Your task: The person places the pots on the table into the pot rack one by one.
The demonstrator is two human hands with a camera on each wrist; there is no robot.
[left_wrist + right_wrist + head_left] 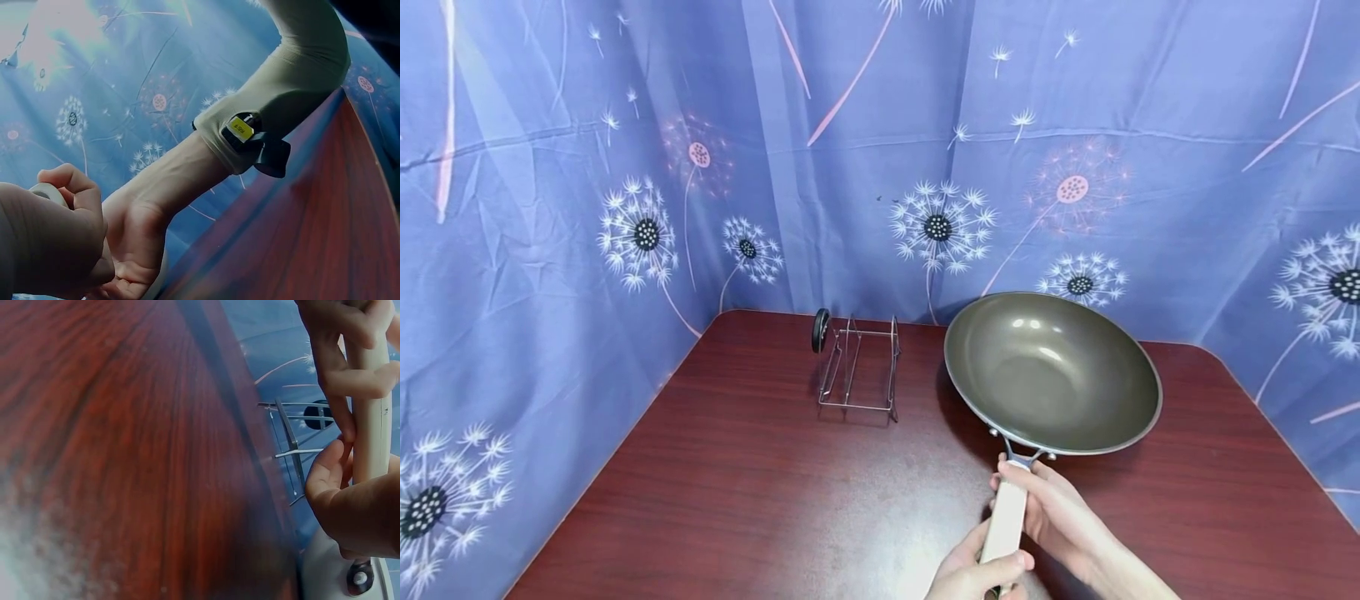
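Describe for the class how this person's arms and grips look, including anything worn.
The right arm wears a pale, close-fitting sleeve that ends short of the wrist. Near the cuff sits a black device with a yellow label, its print too small to read surely. The left grip and right grip are ungloved. No left sleeve shows.

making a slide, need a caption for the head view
Left hand and right hand hold a pan by its handle, right of a wire rack on a table.

pan (1037, 379): olive-brown inside | handle (1006, 518): cream | table (737, 492): dark red, wood-grained | curtain (865, 225): blue, white-and-pink dandelion print
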